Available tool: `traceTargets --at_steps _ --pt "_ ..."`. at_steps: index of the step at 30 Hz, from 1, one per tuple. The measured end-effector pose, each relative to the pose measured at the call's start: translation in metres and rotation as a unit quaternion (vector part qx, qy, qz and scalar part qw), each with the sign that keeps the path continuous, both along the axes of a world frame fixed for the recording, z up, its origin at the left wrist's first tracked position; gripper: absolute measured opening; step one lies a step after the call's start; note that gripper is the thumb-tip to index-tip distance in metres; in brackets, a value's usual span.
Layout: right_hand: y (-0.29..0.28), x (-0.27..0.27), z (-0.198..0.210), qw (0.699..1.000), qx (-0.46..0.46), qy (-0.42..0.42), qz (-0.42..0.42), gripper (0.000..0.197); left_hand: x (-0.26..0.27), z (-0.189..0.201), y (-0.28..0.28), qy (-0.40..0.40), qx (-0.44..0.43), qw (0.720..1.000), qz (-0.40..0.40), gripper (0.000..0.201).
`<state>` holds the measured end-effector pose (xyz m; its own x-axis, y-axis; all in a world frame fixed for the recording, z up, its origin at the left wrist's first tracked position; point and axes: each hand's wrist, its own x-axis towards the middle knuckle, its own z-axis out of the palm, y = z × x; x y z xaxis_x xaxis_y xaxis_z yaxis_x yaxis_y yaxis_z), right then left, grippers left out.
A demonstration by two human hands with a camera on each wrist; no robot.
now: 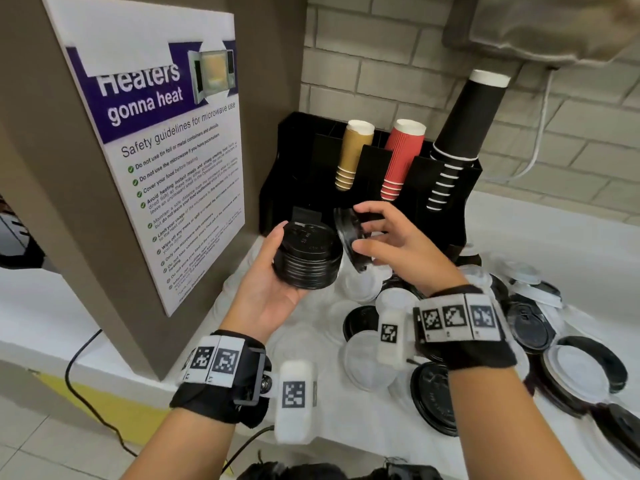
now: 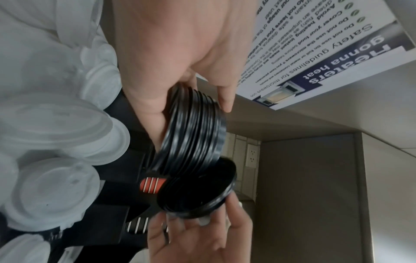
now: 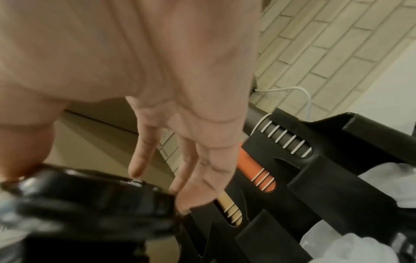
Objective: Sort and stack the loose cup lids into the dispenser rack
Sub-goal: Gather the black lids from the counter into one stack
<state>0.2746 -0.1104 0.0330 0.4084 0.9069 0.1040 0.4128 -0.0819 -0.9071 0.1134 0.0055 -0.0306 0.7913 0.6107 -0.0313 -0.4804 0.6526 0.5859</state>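
My left hand cups a nested stack of round black plastic cup lids above the white desk's back left corner, before the black plastic dispenser rack. My right hand pinches one tilted black plastic lid beside it. Next, I judge: seat it squarely atop the stack, rims aligned.

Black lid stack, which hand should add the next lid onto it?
Right. The right hand already pinches a loose black lid tilted beside the black lid stack, which the left hand is busy gripping.
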Motion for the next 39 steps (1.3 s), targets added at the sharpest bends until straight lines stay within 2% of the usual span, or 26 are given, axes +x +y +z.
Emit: traceTargets --at_steps 5,9,13,16,24,27,29,31,32,34,37,39 --pt "-0.006 -0.017 -0.014 0.996 0.033 -0.080 -0.012 0.041 0.007 -0.002 -0.006 0.025 0.027 0.999 -0.033 0.037" --pt "-0.006 -0.016 -0.014 0.994 0.039 -0.100 -0.013 0.040 0.011 -0.002 -0.009 0.049 0.056 0.996 -0.055 0.035" --pt "-0.006 -0.017 -0.014 0.991 0.048 -0.128 -0.004 0.039 0.014 -0.002 -0.013 0.086 0.083 0.991 -0.063 0.044" --pt "-0.005 -0.016 -0.014 0.990 0.038 -0.135 0.000 0.040 0.015 -0.002 -0.013 0.100 0.087 0.989 -0.059 0.043" --pt "-0.008 -0.015 -0.011 0.982 0.031 -0.182 0.024 0.042 0.015 0.000 -0.016 0.074 0.064 0.992 -0.074 0.040" --pt "-0.009 -0.009 -0.008 0.983 0.040 -0.180 -0.027 0.026 0.013 0.000 -0.012 0.073 0.063 0.995 -0.037 0.045" --pt "-0.010 -0.005 -0.008 0.974 -0.003 -0.220 -0.054 0.010 0.010 0.001 -0.006 0.065 0.054 0.996 -0.008 0.046" --pt "-0.013 -0.007 -0.013 0.944 -0.127 -0.305 0.010 0.019 0.004 0.001 -0.001 0.055 0.045 0.997 0.017 0.051" --pt "-0.015 -0.011 -0.019 0.914 -0.195 -0.351 0.065 0.033 0.002 0.002 0.001 0.052 0.043 0.997 0.027 0.055" --pt "-0.020 -0.023 -0.032 0.831 -0.289 -0.449 0.159 0.063 -0.001 0.004 0.004 0.048 0.042 0.997 0.041 0.057" --pt "-0.029 -0.042 -0.053 0.711 -0.344 -0.570 0.228 0.090 -0.002 0.007 0.003 0.052 0.035 0.997 0.054 0.064" --pt "-0.032 -0.049 -0.065 0.672 -0.359 -0.606 0.230 0.094 -0.003 0.008 0.002 0.054 0.042 0.996 0.054 0.064"
